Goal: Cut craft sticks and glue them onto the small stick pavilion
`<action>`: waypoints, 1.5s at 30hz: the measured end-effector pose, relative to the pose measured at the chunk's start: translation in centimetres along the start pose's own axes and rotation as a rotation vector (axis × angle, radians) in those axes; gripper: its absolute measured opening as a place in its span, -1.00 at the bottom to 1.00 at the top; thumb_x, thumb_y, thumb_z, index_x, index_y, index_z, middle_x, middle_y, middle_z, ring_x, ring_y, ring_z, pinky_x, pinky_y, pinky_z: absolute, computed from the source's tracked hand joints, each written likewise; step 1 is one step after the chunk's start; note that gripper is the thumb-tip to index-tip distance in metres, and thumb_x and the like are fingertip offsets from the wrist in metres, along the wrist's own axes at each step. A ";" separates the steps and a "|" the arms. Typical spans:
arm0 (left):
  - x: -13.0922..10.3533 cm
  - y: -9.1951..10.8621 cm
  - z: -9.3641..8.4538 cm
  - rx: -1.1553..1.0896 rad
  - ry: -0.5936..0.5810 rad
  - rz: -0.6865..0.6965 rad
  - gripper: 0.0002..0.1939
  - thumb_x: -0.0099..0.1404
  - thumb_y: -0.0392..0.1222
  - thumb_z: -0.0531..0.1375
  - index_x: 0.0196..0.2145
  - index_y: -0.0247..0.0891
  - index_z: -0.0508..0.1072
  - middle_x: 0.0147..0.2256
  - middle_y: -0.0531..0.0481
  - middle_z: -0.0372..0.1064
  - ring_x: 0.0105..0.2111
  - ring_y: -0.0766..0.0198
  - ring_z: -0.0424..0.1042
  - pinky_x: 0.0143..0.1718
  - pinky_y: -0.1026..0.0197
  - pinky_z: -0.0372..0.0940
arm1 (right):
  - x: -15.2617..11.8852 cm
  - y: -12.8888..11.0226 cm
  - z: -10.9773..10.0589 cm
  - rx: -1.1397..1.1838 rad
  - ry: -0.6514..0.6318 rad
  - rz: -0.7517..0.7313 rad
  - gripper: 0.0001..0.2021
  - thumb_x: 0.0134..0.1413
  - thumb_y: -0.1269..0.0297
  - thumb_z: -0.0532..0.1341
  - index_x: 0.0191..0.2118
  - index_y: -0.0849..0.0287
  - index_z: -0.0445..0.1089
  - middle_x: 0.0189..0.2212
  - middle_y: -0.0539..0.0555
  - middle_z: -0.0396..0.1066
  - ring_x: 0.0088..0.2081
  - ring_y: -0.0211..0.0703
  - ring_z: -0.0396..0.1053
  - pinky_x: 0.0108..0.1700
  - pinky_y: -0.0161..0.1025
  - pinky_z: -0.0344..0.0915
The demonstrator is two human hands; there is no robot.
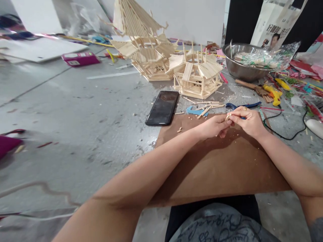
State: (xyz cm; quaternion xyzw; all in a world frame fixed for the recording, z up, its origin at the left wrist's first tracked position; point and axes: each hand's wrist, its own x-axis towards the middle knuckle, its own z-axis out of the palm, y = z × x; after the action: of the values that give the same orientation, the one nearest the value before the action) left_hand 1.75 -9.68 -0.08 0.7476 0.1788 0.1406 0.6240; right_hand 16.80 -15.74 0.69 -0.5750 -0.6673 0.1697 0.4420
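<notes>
Over the far part of a brown board (227,168), my left hand (214,127) and my right hand (246,120) meet, fingers pinched together. Between their fingertips is a small pale wooden stick (228,117), mostly covered by the fingers. Blue-handled pliers (248,105) lie just behind my right hand, partly hidden by it. Short loose sticks (205,110) and a blue scrap (194,111) are beyond my left hand. Farther back stand a low stick-built pavilion (198,75) and a taller one with a pointed roof (148,50).
A black phone (163,107) overlaps the board's left corner. At the back right are a metal bowl (246,70) of sticks and plastic, and a yellow glue gun (274,94) with a black cord. A purple box (80,59) lies at the back left.
</notes>
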 end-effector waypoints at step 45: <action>0.2 -0.2 -0.6 0.189 0.607 0.191 -0.76 0.10 -0.16 0.14 -0.64 -0.33 0.34 -0.62 0.10 0.17 -0.57 0.45 0.13 -0.52 0.34 0.05 | -0.2 0.7 1.2 0.144 0.007 0.138 -0.85 -0.14 0.22 0.22 -0.43 0.18 0.43 -0.47 0.02 0.42 -0.45 -0.28 0.30 -0.38 -0.29 0.21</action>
State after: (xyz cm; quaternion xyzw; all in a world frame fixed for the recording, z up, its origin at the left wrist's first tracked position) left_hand 1.72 -9.06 -0.16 0.7395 0.2979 0.3977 0.4542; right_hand 16.28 -15.38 -0.54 -0.5869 -0.6106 0.2455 0.4717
